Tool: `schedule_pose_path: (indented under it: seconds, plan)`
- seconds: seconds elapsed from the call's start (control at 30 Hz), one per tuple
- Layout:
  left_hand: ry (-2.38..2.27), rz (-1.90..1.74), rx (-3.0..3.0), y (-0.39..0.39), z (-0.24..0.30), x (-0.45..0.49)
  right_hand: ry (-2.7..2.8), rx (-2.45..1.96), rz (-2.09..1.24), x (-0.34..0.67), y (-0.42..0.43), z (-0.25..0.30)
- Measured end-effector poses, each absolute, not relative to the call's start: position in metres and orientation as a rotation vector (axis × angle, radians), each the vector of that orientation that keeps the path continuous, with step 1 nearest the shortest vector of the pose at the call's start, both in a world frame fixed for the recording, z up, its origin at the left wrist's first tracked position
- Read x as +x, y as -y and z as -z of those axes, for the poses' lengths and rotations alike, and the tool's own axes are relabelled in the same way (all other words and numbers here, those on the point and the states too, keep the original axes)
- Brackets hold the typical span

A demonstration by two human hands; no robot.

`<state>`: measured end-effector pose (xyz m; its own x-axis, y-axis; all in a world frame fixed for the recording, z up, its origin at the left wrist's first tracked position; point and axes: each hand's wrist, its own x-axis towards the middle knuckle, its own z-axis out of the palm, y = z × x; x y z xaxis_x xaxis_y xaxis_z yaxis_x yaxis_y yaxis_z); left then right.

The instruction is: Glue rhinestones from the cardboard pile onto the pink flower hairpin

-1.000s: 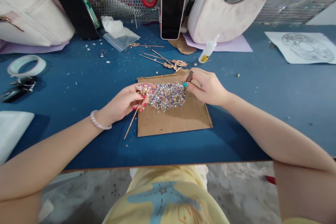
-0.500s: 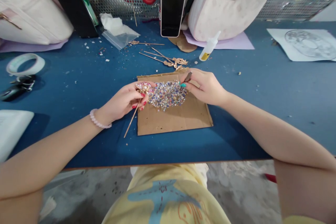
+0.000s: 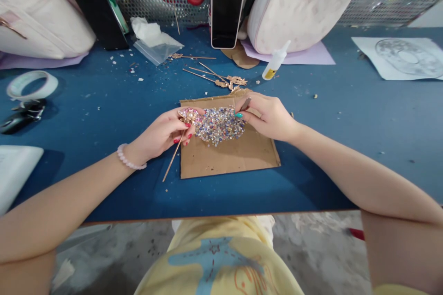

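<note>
My left hand (image 3: 162, 134) is closed on a gold hair stick (image 3: 174, 153) whose jewelled head (image 3: 188, 115) sits at my fingertips, its thin shaft slanting down to the left. A brown cardboard sheet (image 3: 228, 156) lies in front of me with a heap of tiny coloured rhinestones (image 3: 218, 124) on it. My right hand (image 3: 270, 115) rests at the right edge of the heap, pinching slim metal tweezers (image 3: 245, 104) whose tips point into the stones.
Several more gold hair sticks (image 3: 214, 76) lie behind the cardboard, near a small glue bottle (image 3: 276, 61). A phone (image 3: 226, 7) and two pale handbags (image 3: 297, 14) lean on the mesh wall. Tape roll (image 3: 29, 85), plastic bag (image 3: 157, 50) and a printed sheet (image 3: 401, 57) lie on the blue table (image 3: 346, 115).
My right hand with the tweezers has edged slightly left and down toward the rhinestone heap. My left hand holds the hair stick almost still.
</note>
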<state>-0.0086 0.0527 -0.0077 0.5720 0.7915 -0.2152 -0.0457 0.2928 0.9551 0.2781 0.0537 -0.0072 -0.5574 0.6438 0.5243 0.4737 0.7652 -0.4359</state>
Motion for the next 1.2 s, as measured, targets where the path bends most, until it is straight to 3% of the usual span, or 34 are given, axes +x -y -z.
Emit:
schedule_pose_path:
  seconds: [1.2]
  plan:
    - [-0.801, -0.636, 1.151, -0.0526, 0.0074, -0.0089, 2.291, -0.796, -0.315, 0.2746, -0.0499, 0.0055]
